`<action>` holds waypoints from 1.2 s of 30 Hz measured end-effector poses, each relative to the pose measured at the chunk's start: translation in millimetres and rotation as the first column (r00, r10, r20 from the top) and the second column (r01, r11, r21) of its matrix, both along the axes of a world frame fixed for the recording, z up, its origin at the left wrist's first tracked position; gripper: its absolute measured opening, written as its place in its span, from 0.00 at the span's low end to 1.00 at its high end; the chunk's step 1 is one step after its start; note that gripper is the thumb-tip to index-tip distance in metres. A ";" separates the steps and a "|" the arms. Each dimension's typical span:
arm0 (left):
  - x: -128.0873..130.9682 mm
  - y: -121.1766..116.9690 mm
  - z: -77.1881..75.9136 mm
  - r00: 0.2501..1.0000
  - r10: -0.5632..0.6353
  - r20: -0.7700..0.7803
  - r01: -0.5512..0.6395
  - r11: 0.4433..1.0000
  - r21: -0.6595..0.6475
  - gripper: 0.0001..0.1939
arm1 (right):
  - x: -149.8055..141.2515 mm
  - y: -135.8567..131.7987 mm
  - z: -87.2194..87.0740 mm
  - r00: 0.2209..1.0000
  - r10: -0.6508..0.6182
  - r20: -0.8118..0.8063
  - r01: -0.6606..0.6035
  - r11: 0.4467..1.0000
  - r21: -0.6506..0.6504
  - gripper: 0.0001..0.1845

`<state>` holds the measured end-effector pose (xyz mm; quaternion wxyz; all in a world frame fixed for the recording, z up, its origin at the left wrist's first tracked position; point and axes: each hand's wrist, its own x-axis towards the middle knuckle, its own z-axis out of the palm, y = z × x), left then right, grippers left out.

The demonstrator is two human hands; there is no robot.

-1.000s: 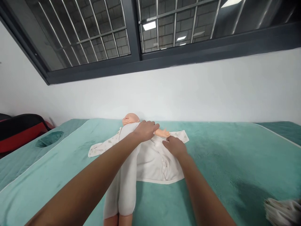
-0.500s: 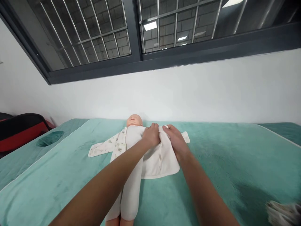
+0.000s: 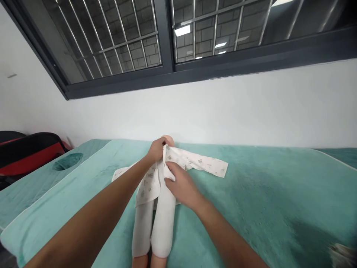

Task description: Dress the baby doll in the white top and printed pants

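Observation:
A baby doll (image 3: 169, 140) lies on its back, its head toward the wall and mostly hidden behind my left hand. White clothing (image 3: 164, 214) covers its body and legs, with bare lower legs below. Over this lies a white printed baby shirt (image 3: 208, 163), its right-hand sleeve spread out sideways. My left hand (image 3: 158, 149) is closed on the shirt's edge near the doll's neck. Lower down, my right hand (image 3: 182, 185) pinches the shirt's front edge over the doll's chest. The left-hand sleeve is partly behind my left forearm.
Beneath the doll is a green padded bed cover (image 3: 251, 193) with a round hole (image 3: 67, 161) at left. A black and red object (image 3: 30, 156) stands beyond the bed's left end. Crumpled pale cloth (image 3: 342, 255) lies at lower right. A white wall (image 3: 195, 111) and barred window are behind.
The shirt's right-hand front panel has been folded over the doll's chest, its printed side showing. Both hands have moved left, the left one up toward the neck. The view has shifted slightly.

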<state>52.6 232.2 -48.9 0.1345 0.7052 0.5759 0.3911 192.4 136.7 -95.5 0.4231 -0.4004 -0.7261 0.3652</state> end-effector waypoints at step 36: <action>-15.2 -23.0 -57.1 0.996 -0.034 -0.082 0.038 0.998 0.048 0.17 | 85.0 57.9 -12.5 0.613 -0.148 0.776 0.335 0.938 -0.086 0.13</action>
